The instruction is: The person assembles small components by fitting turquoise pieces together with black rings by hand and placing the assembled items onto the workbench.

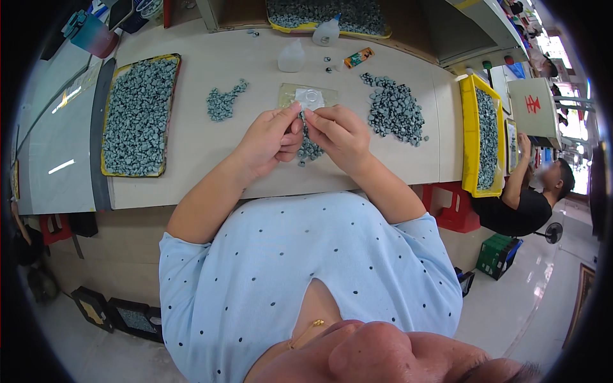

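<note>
My left hand point(281, 137) and my right hand point(340, 135) meet over the middle of the table, fingertips pinched close together. What they pinch is too small and too covered to make out. Just beyond the fingertips lies a flat yellowish pad point(289, 96) bearing a white square with a clear round piece point(311, 97). Partly hidden below my hands is a small heap of grey-green pieces point(310, 152). A small pile point(221, 104) of similar pieces lies to the left, and a larger, darker pile point(394, 113) to the right.
Yellow trays of such pieces stand left point(131, 174), right point(470, 137) and at the back point(300, 29). A translucent bottle point(292, 57), a nozzle bottle point(326, 33) and an orange-green packet point(359, 57) stand beyond the pad. Another person point(520, 207) works at far right, near a red stool point(456, 207).
</note>
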